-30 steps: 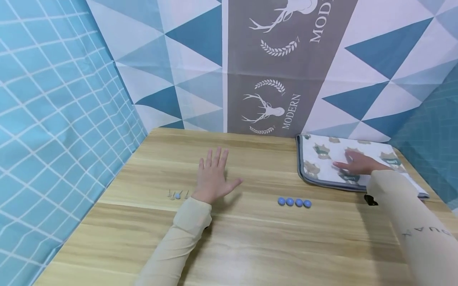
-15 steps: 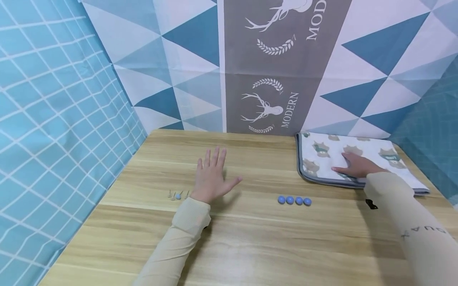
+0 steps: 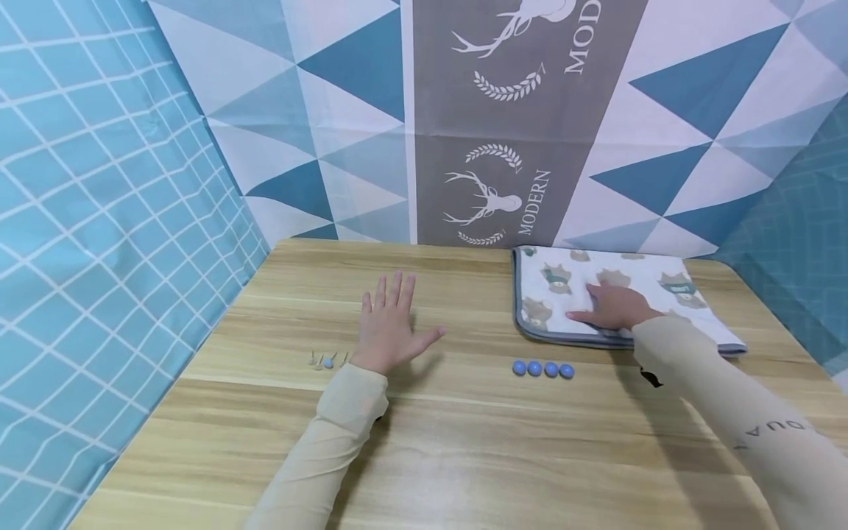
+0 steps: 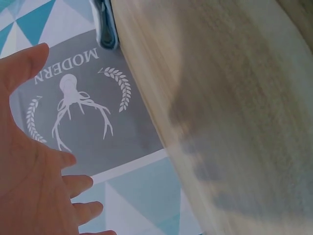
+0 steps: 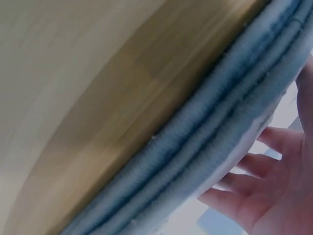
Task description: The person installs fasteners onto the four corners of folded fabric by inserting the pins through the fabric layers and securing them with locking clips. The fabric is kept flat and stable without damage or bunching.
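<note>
Blue gridded sheeting (image 3: 119, 221) hung at far left, and next, on the wooden table (image 3: 430, 442), lay the small stalked pieces (image 3: 329, 363), unmoved! Then the left hand (image 3: 386, 331), poised above the wood, fingers straight and fanned apart, thumb wide, barely a change from half a second earlier. The four blue balls (image 3: 534, 369) kept their row, too. But over on the right came the action: the folded bear-print cloth (image 3: 642, 276) had slid left along the table, its left edge reaching behind the row's first ball! The right hand (image 3: 612, 307) had travelled with it, touching its top, thumb and forefinger apart, the other fingers loosely spread in the wrist view.
</note>
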Available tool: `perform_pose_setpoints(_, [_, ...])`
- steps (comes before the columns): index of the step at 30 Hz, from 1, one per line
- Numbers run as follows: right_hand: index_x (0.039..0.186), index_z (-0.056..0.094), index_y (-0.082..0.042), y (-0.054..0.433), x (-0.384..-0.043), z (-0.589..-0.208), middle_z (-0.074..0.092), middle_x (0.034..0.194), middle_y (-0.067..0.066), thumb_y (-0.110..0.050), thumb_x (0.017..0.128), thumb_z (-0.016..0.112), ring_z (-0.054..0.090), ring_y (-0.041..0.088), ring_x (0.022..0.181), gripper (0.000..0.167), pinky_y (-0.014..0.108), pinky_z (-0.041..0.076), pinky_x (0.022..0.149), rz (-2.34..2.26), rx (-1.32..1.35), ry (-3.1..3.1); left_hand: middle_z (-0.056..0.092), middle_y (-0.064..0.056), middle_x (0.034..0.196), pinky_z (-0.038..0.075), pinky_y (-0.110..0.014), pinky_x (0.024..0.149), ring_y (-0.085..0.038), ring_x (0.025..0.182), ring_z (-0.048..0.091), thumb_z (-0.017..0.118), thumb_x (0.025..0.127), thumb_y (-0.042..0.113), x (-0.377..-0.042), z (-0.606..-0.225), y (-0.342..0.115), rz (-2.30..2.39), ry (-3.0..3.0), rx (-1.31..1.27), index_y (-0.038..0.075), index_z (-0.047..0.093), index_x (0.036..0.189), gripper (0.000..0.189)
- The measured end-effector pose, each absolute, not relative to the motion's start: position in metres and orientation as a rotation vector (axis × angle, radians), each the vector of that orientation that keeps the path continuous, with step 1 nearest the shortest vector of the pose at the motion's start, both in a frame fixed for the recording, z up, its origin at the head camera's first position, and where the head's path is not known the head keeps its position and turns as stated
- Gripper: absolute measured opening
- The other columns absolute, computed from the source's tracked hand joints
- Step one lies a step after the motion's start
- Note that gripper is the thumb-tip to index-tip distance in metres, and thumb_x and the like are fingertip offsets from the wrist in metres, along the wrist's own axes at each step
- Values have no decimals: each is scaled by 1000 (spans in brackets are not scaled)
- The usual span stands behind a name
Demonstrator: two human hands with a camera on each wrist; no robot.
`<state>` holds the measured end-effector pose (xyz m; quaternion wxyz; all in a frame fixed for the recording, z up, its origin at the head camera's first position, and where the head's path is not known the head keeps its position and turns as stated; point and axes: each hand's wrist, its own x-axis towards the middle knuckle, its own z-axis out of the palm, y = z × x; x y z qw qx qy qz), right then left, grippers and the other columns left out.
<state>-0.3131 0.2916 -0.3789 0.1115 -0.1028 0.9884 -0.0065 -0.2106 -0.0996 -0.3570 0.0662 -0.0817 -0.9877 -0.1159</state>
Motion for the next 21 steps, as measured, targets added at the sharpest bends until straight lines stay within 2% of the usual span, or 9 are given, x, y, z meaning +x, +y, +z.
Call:
perform_pose_setpoints(7, [145,33,6,247,-315,-386,39,145,33,-82,78,45,39,50,132,111,58,43,100,-52,-334,2942,5,-12,163,11,-58,122,-36,151,6,53,83,68,-212,-354,-102,-319,-3023,-226,12,10,156,101])
perform_pose_setpoints(14, [144,37,4,192,-311,-386,47,140,30,-77,82,45,48,47,126,102,54,47,96,-61,-345,2955,3,-12,163,7,-56,123,-33,152,3,53,84,67,-212,-356,-104,-347,-3042,-224,12,9,156,100])
perform_pose_setpoints(17, [141,41,5,169,-309,-384,53,134,30,-74,83,48,54,45,119,98,52,51,90,-89,-362,2969,3,-11,163,8,-56,123,-33,152,2,53,84,68,-212,-356,-105,-331,-3045,-216,13,7,156,101])
perform_pose_setpoints(21, [128,52,5,147,-310,-382,64,111,26,-75,81,49,63,37,94,92,44,54,70,-76,-366,2973,3,-10,163,9,-55,123,-32,152,2,52,83,69,-212,-357,-107,-294,-3046,-207,14,7,156,102])
